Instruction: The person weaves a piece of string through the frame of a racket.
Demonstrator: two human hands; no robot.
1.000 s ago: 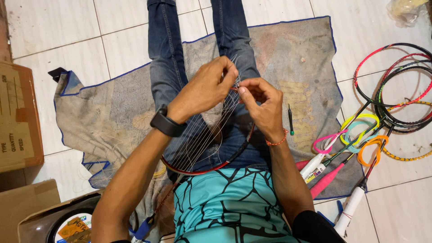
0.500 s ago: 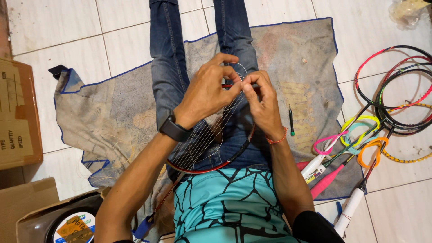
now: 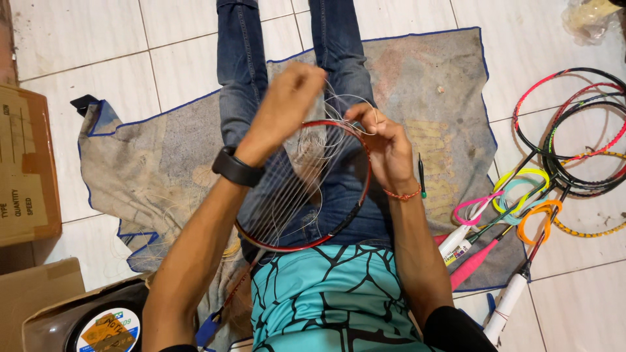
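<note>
A red-framed badminton racket [image 3: 360,195] lies across my lap, its head partly strung with thin white string [image 3: 287,189]. My left hand [image 3: 287,104], with a black watch on the wrist, is raised over the top of the frame and pinches the loose string, blurred from motion. My right hand [image 3: 385,140], with a red bracelet, grips the upper right rim of the frame, and a loop of string curls past its fingers. I sit on a worn grey cloth [image 3: 156,163] with blue edging, legs in jeans stretched forward.
Several rackets [image 3: 574,137] lie piled on the tiles at right, handles pointing toward me. A dark pointed tool [image 3: 422,176] rests on the cloth beside my right wrist. Cardboard boxes [image 3: 26,169] stand at left. A string reel [image 3: 107,329] sits in a box at lower left.
My left hand has lifted up and away from the frame, pulling the string out. The racket head has tilted flatter on my lap. My right hand has stayed on the rim.
</note>
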